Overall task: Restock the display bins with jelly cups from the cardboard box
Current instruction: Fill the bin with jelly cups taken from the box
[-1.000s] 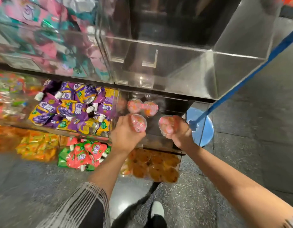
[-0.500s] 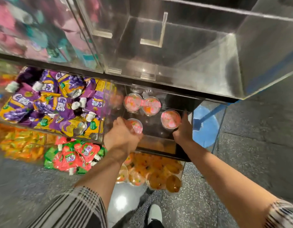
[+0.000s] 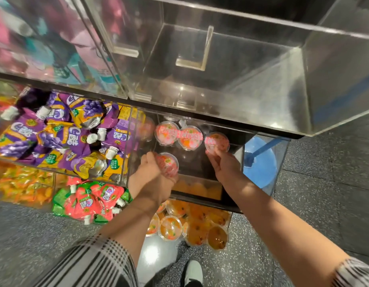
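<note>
Left fingers (image 3: pixel 158 162) curl around a pink jelly cup (image 3: pixel 168 164), right fingers (image 3: pixel 215 155) pinch another (image 3: pixel 217 141) — both lowered lid-up into the clear display bin (image 3: pixel 238 151) beside two placed cups (image 3: pixel 178 134), apparently forming rows.

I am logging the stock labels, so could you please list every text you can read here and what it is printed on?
"15" in a green badge: on a purple grape pouch and another.
Large white stylised logo on the purple pouches: cannot be read with confidence.
Red band on the jelly cups: characters too blurred.
Red pouches' logo: unreadable.
</note>
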`<state>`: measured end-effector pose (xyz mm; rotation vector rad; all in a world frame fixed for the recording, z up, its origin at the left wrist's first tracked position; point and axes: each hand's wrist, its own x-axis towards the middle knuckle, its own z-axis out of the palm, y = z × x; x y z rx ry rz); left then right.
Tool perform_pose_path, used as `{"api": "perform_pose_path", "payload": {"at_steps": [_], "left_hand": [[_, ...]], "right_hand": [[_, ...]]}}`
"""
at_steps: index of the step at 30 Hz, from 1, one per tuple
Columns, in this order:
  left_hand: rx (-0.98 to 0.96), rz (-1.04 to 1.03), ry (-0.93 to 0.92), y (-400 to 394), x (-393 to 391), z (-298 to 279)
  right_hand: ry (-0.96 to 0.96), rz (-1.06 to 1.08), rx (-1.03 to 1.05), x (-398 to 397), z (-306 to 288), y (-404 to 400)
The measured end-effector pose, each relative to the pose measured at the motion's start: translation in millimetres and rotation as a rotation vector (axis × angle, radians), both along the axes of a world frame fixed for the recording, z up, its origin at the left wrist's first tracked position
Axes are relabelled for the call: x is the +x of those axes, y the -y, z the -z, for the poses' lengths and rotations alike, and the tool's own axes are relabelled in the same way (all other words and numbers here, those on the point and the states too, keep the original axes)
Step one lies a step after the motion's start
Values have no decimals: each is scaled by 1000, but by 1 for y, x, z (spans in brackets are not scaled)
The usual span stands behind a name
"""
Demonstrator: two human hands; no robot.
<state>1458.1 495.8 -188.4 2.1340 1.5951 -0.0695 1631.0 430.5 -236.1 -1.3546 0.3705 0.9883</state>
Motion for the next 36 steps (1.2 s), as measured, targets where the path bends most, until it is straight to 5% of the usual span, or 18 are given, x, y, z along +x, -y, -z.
{"api": "perform_pose_path", "payload": {"at_steps": [12, 15, 19, 25, 32, 36], "left_hand": [[21, 8, 119, 2, -2, -3], [51, 0, 172, 5, -3, -5], [79, -23, 206, 6, -4, -6], [85, 65, 256, 5, -9, -3], [-14, 144, 2, 0, -4, -1], [-71, 138, -75, -3, 0, -2]], "right_hand": [[-66, -71, -182, -6, -13, -4], [-105, -375, -244, -33, -25, -1], [-99, -811, -62, -68, -46, -4], [-119, -513, 35, -75, -37, -6], [-202, -174, 114, -44, -29, 40], [-90, -26, 109, -23, -35, 59]]}}
